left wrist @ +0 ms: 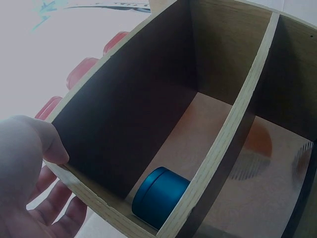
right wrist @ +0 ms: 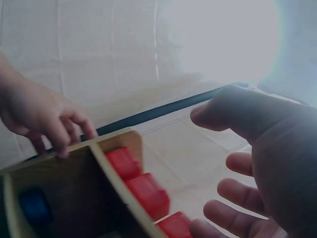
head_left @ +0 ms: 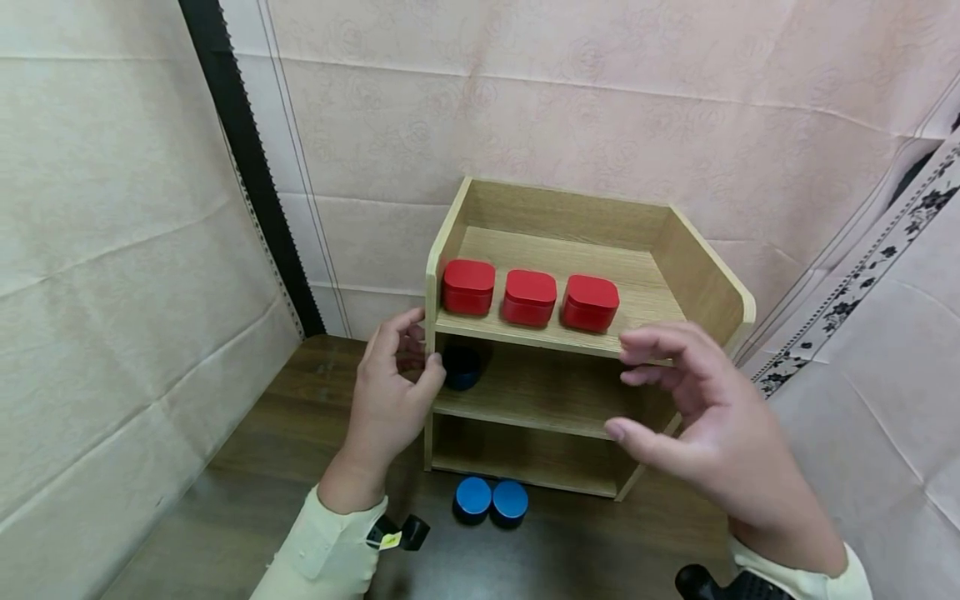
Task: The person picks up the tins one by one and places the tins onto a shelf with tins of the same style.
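Observation:
A small wooden shelf (head_left: 570, 250) with several levels stands on a dark wood table. My left hand (head_left: 386, 400) holds its left side panel, with the thumb at the front edge and the fingers along the outside. Three red lidded boxes (head_left: 529, 297) sit in a row on the top level. On the middle level, at the left end, stands a dark blue round tin (left wrist: 161, 197), partly hidden in shadow in the head view. My right hand (head_left: 708, 421) hovers in front of the shelf's right side, fingers spread and holding nothing.
Two round tins with blue lids (head_left: 473, 497) stand side by side on the table (head_left: 247, 508), in front of the shelf's bottom level. Pale cloth (head_left: 600, 100) hangs behind the shelf and on both sides.

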Available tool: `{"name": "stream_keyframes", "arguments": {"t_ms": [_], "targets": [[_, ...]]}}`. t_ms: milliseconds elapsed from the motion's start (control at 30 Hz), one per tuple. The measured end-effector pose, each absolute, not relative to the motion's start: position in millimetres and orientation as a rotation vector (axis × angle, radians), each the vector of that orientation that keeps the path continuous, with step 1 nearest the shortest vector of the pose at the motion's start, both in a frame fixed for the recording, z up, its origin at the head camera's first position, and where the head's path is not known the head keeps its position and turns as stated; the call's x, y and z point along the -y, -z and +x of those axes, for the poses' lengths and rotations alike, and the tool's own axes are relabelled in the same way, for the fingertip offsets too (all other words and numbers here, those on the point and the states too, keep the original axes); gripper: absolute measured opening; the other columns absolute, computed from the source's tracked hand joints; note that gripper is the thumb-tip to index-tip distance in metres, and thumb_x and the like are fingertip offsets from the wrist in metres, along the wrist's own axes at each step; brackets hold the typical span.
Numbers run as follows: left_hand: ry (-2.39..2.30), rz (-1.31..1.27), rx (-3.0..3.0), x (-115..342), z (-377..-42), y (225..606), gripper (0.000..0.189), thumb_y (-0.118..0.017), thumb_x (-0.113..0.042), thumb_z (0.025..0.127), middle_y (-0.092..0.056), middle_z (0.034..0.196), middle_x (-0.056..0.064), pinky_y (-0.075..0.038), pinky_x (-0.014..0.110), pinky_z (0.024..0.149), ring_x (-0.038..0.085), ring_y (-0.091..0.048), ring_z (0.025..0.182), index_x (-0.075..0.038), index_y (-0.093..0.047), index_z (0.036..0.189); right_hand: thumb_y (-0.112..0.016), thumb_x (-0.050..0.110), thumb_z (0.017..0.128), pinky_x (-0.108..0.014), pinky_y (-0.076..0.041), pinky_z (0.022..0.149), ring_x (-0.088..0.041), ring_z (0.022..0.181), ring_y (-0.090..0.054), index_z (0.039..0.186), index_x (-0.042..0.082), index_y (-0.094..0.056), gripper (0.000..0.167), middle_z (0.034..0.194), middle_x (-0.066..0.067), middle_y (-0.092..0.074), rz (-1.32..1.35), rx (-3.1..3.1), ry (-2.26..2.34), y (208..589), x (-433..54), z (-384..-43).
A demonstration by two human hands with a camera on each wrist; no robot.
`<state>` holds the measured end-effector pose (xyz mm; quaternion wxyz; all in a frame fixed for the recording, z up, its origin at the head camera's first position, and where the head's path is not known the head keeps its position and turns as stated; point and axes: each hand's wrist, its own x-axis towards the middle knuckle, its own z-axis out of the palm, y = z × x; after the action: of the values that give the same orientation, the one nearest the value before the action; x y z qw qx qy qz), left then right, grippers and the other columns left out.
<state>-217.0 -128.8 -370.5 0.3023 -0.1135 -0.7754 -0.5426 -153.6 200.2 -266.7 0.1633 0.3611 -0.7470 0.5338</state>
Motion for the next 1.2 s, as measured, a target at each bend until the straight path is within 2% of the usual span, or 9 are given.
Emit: {"name": "stream_keyframes", "arguments": {"t_ms": [100, 300, 500, 700, 967, 1200], "targets": [[1.437, -0.3, 2.052, 129, -217, 370, 0.059, -0.074, -0.004, 0.1, -0.063, 0.128, 0.006, -0.064, 0.043, 0.091, 0.017, -0.067, 0.108, -0.017, -0.058, 0.156, -0.091, -0.026, 0.069, -0.025, -0.06, 0.107, -0.021, 0.126, -0.065, 0.146, -0.007, -0.062, 0.084, 0.139, -0.016, -0.064, 1.059, 2.159, -1.534, 283, -199, -154], [1.439, -0.303, 2.041, 128, -218, 371, 0.06, -0.075, -0.004, 0.1, -0.064, 0.128, 0.007, -0.064, 0.046, 0.092, 0.018, -0.067, 0.109, -0.017, -0.058, 0.156, -0.095, -0.017, 0.073, -0.027, -0.061, 0.108, -0.019, 0.126, -0.066, 0.147, 0.005, -0.064, 0.084, 0.136, -0.01, -0.065, 1.069, 2.252, -1.538, 317, -195, -159], [1.438, -0.305, 2.041, 128, -218, 371, 0.06, -0.074, -0.004, 0.1, -0.064, 0.128, 0.007, -0.064, 0.047, 0.092, 0.019, -0.067, 0.109, -0.017, -0.058, 0.156, -0.097, -0.008, 0.078, -0.031, -0.062, 0.107, -0.024, 0.129, -0.068, 0.148, 0.009, -0.063, 0.079, 0.14, -0.008, -0.066, 1.087, 2.319, -1.608, 351, -191, -167], [1.446, -0.305, 2.04, 128, -219, 371, 0.06, -0.074, -0.004, 0.1, -0.064, 0.128, 0.007, -0.064, 0.047, 0.093, 0.019, -0.067, 0.109, -0.017, -0.058, 0.156, -0.095, -0.005, 0.082, -0.035, -0.062, 0.11, -0.022, 0.13, -0.07, 0.148, 0.007, -0.062, 0.074, 0.142, -0.011, -0.066, 1.132, 2.344, -1.717, 381, -188, -173], [1.447, -0.306, 2.042, 127, -219, 371, 0.059, -0.074, -0.005, 0.1, -0.064, 0.128, 0.007, -0.065, 0.047, 0.093, 0.019, -0.067, 0.109, -0.018, -0.058, 0.156, -0.091, -0.002, 0.089, -0.031, -0.06, 0.113, -0.02, 0.129, -0.072, 0.146, 0.002, -0.062, 0.064, 0.144, -0.01, -0.067, 1.16, 2.376, -1.816, 420, -190, -182], [1.44, -0.3, 2.042, 128, -219, 372, 0.059, -0.074, -0.005, 0.1, -0.064, 0.128, 0.007, -0.065, 0.047, 0.093, 0.019, -0.067, 0.109, -0.017, -0.059, 0.156, -0.088, 0.004, 0.094, -0.032, -0.059, 0.114, -0.02, 0.13, -0.07, 0.147, 0.007, -0.063, 0.058, 0.145, -0.012, -0.065, 1.175, 2.437, -1.841, 450, -189, -191]]}}
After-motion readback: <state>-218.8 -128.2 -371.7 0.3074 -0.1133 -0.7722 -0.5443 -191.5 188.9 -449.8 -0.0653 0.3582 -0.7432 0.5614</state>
